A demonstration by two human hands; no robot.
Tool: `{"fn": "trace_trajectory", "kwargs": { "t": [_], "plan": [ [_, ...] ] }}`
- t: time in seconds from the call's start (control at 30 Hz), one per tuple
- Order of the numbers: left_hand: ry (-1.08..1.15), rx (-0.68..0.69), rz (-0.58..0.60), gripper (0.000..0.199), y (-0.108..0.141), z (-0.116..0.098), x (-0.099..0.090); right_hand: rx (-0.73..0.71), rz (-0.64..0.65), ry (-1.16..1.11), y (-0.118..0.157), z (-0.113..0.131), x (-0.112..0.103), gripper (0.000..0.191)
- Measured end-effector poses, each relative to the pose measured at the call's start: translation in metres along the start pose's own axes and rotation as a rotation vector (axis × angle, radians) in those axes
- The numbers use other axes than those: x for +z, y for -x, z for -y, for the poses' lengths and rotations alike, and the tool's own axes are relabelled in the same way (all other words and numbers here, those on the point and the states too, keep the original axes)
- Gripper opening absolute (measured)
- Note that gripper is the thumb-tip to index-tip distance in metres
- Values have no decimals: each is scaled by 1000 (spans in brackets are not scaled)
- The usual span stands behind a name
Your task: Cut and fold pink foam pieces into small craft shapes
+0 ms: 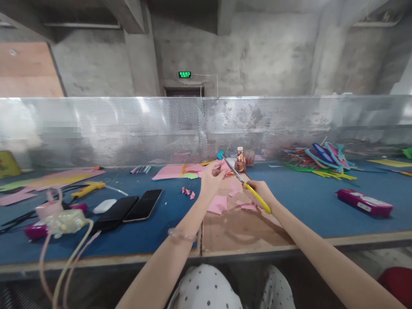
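My right hand is wrapped round the yellow handles of a pair of scissors. Their metal blades point up and to the left, reaching towards my left hand. The fingers of that hand are pinched together on a small piece of pink paper beside the blades; its full outline is hidden. Below both hands, loose pink paper pieces lie on the brown board. Several small folded pink bits sit on the blue surface left of my left wrist.
A brown bottle and a clear jar stand behind my hands. Phones, a yellow glue gun and cables lie left. Pink paper sheets and markers are further back. A purple package and colourful craft sticks are right.
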State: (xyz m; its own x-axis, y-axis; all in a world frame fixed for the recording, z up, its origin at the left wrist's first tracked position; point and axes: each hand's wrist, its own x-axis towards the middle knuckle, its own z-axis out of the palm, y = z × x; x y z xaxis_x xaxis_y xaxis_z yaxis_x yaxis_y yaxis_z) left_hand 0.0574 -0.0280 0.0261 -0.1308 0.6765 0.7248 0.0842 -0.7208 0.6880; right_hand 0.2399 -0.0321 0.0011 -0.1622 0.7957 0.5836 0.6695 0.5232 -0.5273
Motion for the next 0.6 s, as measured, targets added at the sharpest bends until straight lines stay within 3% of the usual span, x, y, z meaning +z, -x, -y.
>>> {"fn": "trace_trajectory", "kwargs": {
  "t": [0.17,0.3,0.6],
  "plan": [
    [68,-7,-7,21,-2,10,-5,79,-92,104,-7,-8,0,34],
    [66,-78,-16,17,-3,15,-7,155,-157,198,-8,-13,-2,32],
    [174,-152,-56,27,-6,25,-7,133,-264,201,-6,-12,4,34]
  ]
}}
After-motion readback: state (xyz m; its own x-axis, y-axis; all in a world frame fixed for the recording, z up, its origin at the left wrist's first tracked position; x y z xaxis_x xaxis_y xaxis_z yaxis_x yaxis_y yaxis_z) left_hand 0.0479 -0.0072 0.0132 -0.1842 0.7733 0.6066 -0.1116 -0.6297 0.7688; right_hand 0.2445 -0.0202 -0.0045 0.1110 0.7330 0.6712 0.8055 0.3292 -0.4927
